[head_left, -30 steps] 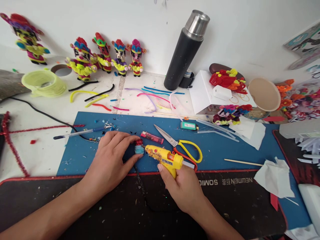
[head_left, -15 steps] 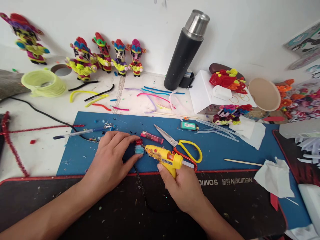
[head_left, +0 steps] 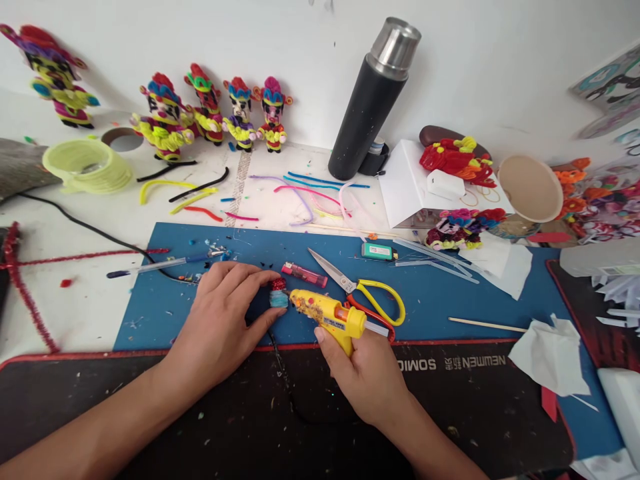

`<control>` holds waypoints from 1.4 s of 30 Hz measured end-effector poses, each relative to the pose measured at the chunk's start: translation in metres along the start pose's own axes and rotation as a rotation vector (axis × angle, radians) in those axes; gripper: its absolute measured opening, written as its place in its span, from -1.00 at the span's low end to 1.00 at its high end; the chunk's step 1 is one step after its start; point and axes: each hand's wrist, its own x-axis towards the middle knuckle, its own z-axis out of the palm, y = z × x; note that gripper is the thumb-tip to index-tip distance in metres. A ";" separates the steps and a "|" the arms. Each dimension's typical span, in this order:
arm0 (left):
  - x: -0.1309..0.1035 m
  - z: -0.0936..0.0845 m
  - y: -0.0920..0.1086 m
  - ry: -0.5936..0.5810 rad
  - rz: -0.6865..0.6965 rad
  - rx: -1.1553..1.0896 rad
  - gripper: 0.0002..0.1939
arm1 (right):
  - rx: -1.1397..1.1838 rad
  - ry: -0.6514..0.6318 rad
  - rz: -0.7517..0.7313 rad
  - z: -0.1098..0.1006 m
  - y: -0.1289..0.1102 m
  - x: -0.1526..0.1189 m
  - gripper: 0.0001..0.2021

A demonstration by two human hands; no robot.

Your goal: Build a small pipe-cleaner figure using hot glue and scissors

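Between the thumb and fingers of my left hand [head_left: 220,313] is a small red-and-blue craft piece [head_left: 279,297], its top red and glittery, its lower part light blue. My right hand [head_left: 373,373] is wrapped round the handle of a yellow glue gun [head_left: 330,313]. The gun's nozzle points left and reaches the side of the craft piece; whether it touches is too small to tell. A pink lighter [head_left: 304,275] lies just behind the nozzle. Open scissors [head_left: 345,280] with yellow and red handles rest behind the gun. A black cord [head_left: 285,380] runs over the dark mat below.
Several pipe-cleaner figures [head_left: 240,117] stand along the wall. A black thermos [head_left: 370,107] rises behind the blue mat [head_left: 425,313]. Loose pipe cleaners [head_left: 320,190] lie on the white table. Clear glue sticks [head_left: 440,260], a wooden stick [head_left: 485,325] and crumpled tissue [head_left: 550,357] are to the right.
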 end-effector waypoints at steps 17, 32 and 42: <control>0.000 -0.001 0.001 0.004 0.008 0.018 -0.68 | 0.018 0.002 0.005 0.000 0.001 0.000 -0.49; 0.000 -0.001 0.000 -0.005 -0.016 0.003 -0.67 | 0.022 -0.001 0.014 0.000 0.001 0.000 -0.51; -0.001 0.001 0.000 0.017 0.003 0.018 -0.66 | -0.015 0.010 0.003 0.002 0.004 0.001 -0.48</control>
